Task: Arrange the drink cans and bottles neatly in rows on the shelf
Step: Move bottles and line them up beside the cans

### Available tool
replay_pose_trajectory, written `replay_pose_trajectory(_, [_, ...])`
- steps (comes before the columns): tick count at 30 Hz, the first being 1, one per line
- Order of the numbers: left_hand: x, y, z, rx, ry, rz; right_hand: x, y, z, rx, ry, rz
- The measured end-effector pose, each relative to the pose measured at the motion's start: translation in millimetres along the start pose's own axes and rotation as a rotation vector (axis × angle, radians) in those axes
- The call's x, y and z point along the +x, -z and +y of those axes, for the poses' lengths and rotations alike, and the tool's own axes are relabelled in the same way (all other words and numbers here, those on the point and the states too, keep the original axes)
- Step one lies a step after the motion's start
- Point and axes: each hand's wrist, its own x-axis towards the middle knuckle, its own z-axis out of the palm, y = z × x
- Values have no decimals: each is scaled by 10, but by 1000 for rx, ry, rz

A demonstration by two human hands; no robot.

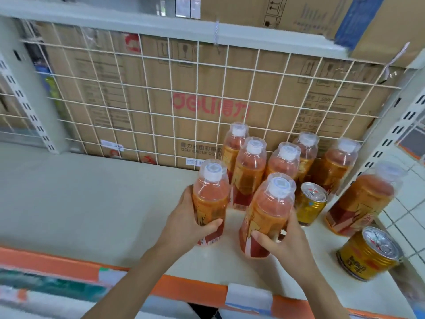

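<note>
Gripping one orange bottle (pixel 210 196) with the left hand (pixel 190 217) and a second bottle (pixel 269 210) with the right hand (pixel 285 242), fingers (pixel 293 221) curled round each; both standing on the shelf (pixel 92 199), just before other bottles (pixel 249 173).

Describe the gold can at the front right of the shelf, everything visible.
The gold can is short and metal-looking, with a silver lid, its pull tab flat, apparently unopened, and a red band of lettering. It stands on its base on the white shelf, near the front edge, just ahead of an orange bottle.
</note>
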Motion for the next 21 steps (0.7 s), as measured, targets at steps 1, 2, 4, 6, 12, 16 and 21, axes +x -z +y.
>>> replay_pose_trajectory(1, [-24,77,-46,7,14,22,14,-61,-33,11,-4,-29])
replay_pose_trajectory(2, [-48,161,-98,10,28,44,32,-125,-77,18,-12,-57])
replay_pose_trajectory(4, [-93,339,-207,15,50,82,71,-269,-164,32,-25,-110])
replay_pose_trajectory(6, [-135,519,-313,22,80,105,107,-420,-266,44,-7,-155])
replay_pose_trajectory(12, [-229,1072,-666,24,155,186,244,-961,-566,67,55,-223])
replay_pose_trajectory(16, [-253,1545,-953,37,176,227,346,-1396,-739,75,99,-216])
replay_pose_trajectory(21, [-234,2220,-1361,37,211,253,457,-1957,-1013,48,110,-219])
